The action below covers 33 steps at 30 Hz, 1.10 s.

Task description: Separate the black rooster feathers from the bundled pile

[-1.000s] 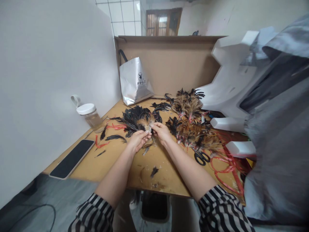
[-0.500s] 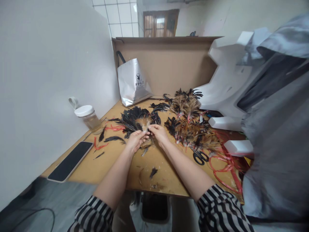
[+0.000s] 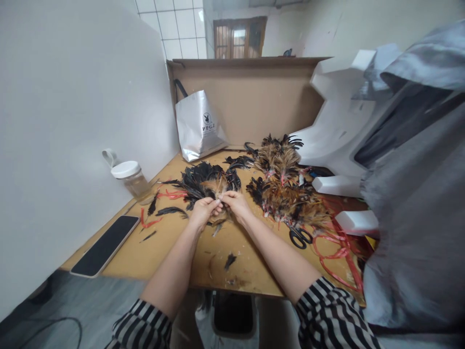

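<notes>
Close together at the middle of the table, my left hand (image 3: 206, 211) and my right hand (image 3: 236, 203) pinch the base of a small tuft of brown feathers (image 3: 215, 186). The fingertips of both hands nearly meet there, and they hide the lower ends of the tuft. Right behind it lies a pile of black feathers (image 3: 198, 177). To the right of my right hand are bundles of brown and black feathers (image 3: 286, 198), with bits of red at their bases. Black-handled scissors (image 3: 301, 237) lie at the near edge of these bundles.
On the left are a phone (image 3: 105, 246), a lidded jar (image 3: 133, 180) and red ribbon scraps (image 3: 148, 220). A silver bag (image 3: 198, 128) leans against the cardboard (image 3: 261, 97) at the back. Red plastic strips (image 3: 339, 266) and white foam (image 3: 356, 223) lie at the right.
My hands stay pinched on the brown tuft, with small shifts of the fingers. The whole view has moved slightly; the other things lie as before.
</notes>
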Available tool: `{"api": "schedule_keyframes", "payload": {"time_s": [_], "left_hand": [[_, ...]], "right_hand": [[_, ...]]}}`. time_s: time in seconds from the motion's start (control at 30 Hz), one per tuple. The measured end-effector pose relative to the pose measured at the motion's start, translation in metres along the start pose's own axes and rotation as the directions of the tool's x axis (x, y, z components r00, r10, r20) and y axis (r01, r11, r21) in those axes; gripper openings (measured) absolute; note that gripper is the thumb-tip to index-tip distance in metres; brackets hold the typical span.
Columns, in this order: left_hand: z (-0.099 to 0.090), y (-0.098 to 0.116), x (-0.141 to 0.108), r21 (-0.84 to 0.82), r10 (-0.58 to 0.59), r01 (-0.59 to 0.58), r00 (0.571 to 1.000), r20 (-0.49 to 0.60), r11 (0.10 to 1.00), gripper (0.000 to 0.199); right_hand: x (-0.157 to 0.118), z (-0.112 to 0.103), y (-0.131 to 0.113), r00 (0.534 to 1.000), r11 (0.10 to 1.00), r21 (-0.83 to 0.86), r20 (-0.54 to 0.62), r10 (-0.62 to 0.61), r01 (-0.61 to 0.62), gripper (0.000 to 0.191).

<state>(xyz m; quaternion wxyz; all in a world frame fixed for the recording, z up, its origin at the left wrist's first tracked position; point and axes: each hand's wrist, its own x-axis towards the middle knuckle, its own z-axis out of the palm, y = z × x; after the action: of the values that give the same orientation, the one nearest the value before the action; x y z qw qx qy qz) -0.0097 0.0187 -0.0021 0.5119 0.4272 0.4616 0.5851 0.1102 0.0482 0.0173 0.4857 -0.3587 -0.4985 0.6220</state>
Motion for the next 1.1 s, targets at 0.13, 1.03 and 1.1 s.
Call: {"api": "schedule_keyframes", "payload": {"time_s": [0.13, 1.03, 1.1], "left_hand": [[-0.006, 0.000, 0.005, -0.072, 0.055, -0.062, 0.995, -0.086, 0.995, 0.023], [-0.030, -0.001, 0.021, -0.613, -0.032, -0.210, 0.933, -0.359, 0.762, 0.005], [-0.030, -0.001, 0.021, -0.618, -0.035, -0.206, 0.935, -0.354, 0.759, 0.003]], "right_hand": [[0.007, -0.009, -0.002, 1.000, 0.998, -0.054, 0.000, 0.026, -0.026, 0.031], [0.055, -0.001, 0.018, 0.916, 0.661, -0.639, 0.336, -0.219, 0.393, 0.023], [0.064, -0.014, 0.016, 0.960, 0.726, -0.631, 0.133, -0.248, 0.275, 0.024]]}}
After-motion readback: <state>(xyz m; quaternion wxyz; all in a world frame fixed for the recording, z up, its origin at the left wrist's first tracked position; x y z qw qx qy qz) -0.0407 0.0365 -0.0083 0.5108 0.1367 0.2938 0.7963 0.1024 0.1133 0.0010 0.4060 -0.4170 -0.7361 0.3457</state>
